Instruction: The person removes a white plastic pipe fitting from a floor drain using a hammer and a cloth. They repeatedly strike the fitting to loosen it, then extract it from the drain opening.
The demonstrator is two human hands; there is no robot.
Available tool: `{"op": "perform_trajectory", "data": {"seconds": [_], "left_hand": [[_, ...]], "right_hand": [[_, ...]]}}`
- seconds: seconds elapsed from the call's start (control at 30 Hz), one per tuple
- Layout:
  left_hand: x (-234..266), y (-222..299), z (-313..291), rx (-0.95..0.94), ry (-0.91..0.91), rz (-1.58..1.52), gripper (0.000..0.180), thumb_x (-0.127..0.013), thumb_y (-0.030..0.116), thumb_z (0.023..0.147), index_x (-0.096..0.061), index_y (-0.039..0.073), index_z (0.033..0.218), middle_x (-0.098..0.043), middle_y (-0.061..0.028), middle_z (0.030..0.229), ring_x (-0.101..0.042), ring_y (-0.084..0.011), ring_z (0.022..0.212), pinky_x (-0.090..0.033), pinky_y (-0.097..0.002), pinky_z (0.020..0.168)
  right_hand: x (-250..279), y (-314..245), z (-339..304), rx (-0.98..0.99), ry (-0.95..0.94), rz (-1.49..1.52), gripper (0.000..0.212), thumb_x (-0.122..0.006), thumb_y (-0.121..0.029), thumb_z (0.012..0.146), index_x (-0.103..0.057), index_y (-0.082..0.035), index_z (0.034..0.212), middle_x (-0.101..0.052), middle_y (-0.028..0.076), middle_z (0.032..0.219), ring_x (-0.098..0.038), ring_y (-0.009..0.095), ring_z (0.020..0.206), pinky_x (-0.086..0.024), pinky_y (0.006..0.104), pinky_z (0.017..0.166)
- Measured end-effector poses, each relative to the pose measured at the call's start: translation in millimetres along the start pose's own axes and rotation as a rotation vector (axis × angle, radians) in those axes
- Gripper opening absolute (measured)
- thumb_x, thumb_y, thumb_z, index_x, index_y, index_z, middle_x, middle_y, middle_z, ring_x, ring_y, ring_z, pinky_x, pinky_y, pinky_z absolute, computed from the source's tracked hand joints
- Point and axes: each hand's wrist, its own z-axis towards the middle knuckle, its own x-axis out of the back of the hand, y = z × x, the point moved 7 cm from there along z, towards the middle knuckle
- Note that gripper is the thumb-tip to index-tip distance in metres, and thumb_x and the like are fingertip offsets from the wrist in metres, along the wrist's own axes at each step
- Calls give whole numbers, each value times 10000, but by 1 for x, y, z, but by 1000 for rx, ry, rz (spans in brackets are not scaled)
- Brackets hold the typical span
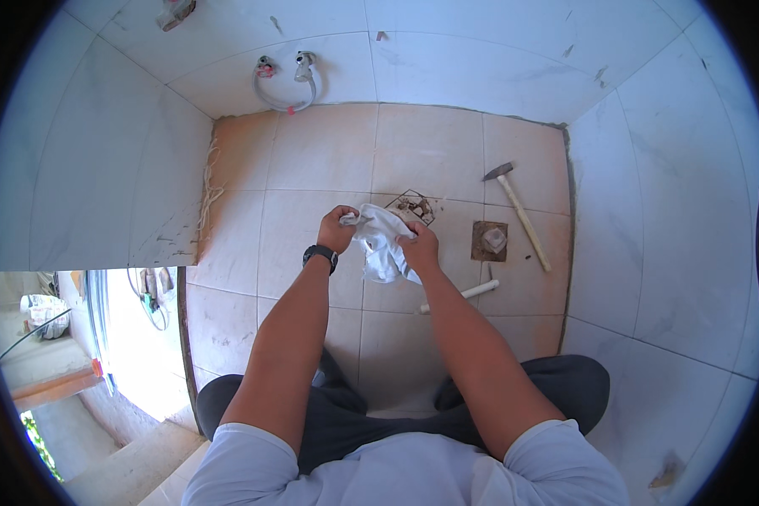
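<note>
A crumpled white cloth (pixel 381 244) hangs between my two hands above the tiled floor. My left hand (pixel 337 229), with a dark watch on its wrist, pinches the cloth's upper left corner. On the other side, my right hand (pixel 420 246) grips its right edge with closed fingers. Just beyond the cloth is a square hole in the floor (pixel 413 206) with broken bits in it. Below my right hand lies a white-headed mallet (pixel 468 295), partly hidden by my forearm.
A hammer (pixel 521 211) with a pale handle lies at the right. Near it, a square floor opening (pixel 481 250) holds a clear plastic-looking lump. Valves with a grey hose (pixel 302 99) project from the far wall. A pale cord (pixel 211 198) lies along the left edge, near a doorway (pixel 143 337).
</note>
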Motion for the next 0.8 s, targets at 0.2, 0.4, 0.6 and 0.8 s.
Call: {"op": "perform_trajectory", "data": {"seconds": [0.2,0.4,0.6,0.8], "left_hand": [[2,-4,0,-79,217,360,415,-558,-25,778,-668,78,1165,-697,-109,1048,-675,-242,962,-531,-340,894],[1,-25,-1,419,61,-929,404,-482,-12,807,-601,65,1185,-668,-99,1044,-664,-292,953,-544,-400,918],[2,-33,-14,460,-282,-355,293,-528,74,867,-646,62,1135,-709,-104,1025,-687,-247,887,-563,-379,820],[6,-65,-23,360,32,-454,256,-592,-88,757,-669,52,957,-687,-59,863,-668,-200,792,-531,-299,708]], "right_hand": [[0,12,4,-21,83,20,312,-750,-80,751,-710,-40,1059,-727,127,945,-696,242,853,-542,347,802],[-16,6,-2,-564,-680,691,201,-747,-7,784,-698,-33,977,-690,54,914,-663,182,826,-539,333,772],[-14,-5,-22,-640,-963,303,195,-768,0,768,-680,-40,938,-685,48,912,-663,182,825,-544,306,778],[-7,9,2,-337,-675,51,144,-698,70,694,-696,-22,805,-710,56,914,-648,158,785,-518,275,725]]}}
